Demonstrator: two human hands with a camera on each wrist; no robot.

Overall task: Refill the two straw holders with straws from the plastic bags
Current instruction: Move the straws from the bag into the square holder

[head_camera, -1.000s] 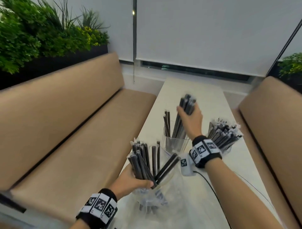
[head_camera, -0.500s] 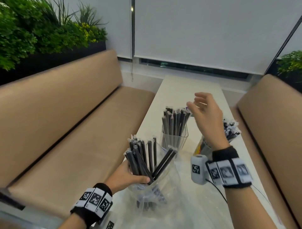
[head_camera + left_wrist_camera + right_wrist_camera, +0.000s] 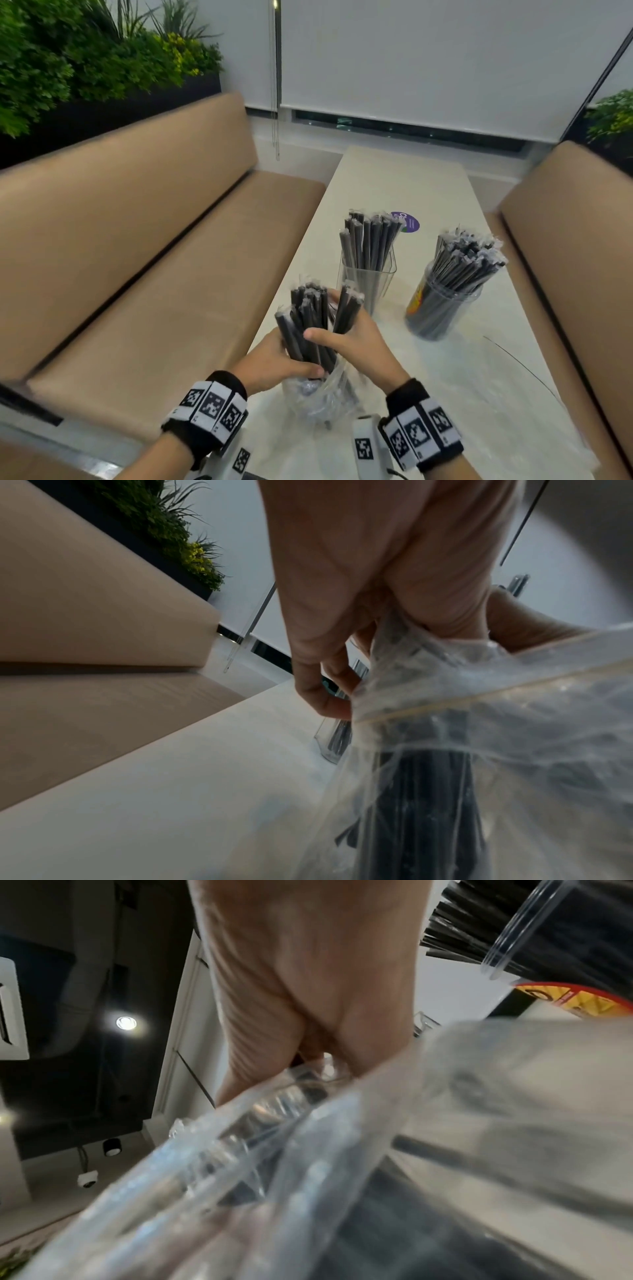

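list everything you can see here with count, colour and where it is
straws in bag: one bunch, black, gripped by both hands
plastic bag: one, clear, near table edge
square holder: one, clear, mid-table, part full
round holder: one, clear, right of the square one, packed
sticker: one, purple, behind square holder
table: one, white, between benches
benches: two, tan, either side
plants: green, behind benches
left hand: grips bag and straws
right hand: grips straws

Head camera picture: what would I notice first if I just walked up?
Probably the two hands, left hand and right hand, wrapped round a bunch of black straws poking out of a clear plastic bag at the near end of the table. Behind them stand two clear holders, a square holder and a round holder, both stuffed with straws.
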